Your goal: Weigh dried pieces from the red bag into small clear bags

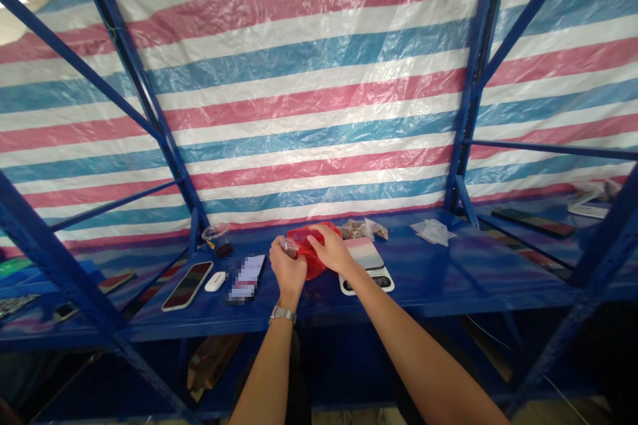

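My left hand (288, 269), with a metal watch at its wrist, is closed around a small clear container (289, 247). What is inside looks dark but cannot be made out. Right beside it lies a red plastic bag (315, 267), which my right hand (329, 249) grips near its top with bent fingers. Just right of the bag is a white kitchen scale (366, 259) with a dark display at its front. Behind the scale are clear bags of small brown pieces (359, 229).
On the blue shelf (423, 285) to the left are a white-edged phone (188, 285), a white earbud case (215, 281), a lit phone (248, 277) and a clear tub (216, 236). Clear empty bags (432, 232) lie at right. Blue posts (471, 93) frame both sides.
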{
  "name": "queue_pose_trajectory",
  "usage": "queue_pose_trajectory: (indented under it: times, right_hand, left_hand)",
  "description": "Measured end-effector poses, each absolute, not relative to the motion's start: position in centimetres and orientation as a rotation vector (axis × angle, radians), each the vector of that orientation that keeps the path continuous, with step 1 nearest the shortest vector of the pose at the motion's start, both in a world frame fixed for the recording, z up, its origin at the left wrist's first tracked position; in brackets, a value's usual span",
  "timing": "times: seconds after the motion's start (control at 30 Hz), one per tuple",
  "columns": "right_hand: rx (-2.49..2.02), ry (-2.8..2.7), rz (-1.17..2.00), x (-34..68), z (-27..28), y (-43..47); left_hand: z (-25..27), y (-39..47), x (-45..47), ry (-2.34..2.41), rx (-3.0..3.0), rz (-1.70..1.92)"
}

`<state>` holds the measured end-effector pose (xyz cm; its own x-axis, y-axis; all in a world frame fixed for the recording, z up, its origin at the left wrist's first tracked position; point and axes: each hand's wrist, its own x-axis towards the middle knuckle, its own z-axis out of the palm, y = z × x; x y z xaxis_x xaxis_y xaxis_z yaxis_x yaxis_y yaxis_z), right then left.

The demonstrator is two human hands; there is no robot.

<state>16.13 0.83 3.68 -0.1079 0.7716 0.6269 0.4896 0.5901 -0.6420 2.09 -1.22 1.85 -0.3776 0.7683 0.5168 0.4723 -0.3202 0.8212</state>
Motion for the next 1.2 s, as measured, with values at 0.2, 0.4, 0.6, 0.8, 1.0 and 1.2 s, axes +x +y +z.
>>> queue_pose_trajectory:
  times: [0.2, 0.4, 0.6, 0.8, 1.0, 1.2]
  right_hand:
    - [-0.841, -1.833, 0.370, 15.3, 5.8, -1.2]
    - [-0.776, -1.629, 0.440, 17.1, 6.4, -0.8]
    - [-0.958, -1.398, 0.348, 22.7, 6.5, 0.9]
    - [-1.568, -1.606, 0.206, 28.9, 3.4, 1.7]
    - [-1.681, -1.776, 0.154, 30.5, 1.5, 1.8]
    - [-1.564, -1.691, 0.130, 30.4, 2.1, 1.6]
  left_hand:
    - [2.3, -2.1, 2.9, 1.727, 1.835, 1.773]
    - [3.1, -3.1, 4.0, 1.805, 2.056, 1.613]
    - [3.0, -3.4, 5.2, 1.627, 2.203, 1.487]
    - [1.8, -2.7, 5.0, 1.694, 2.327, 1.258]
    - [0.5, -1.9, 4.5, 1.860, 2.355, 0.819]
    - [1.1, -0.9, 4.1, 2.015, 2.223, 0.808]
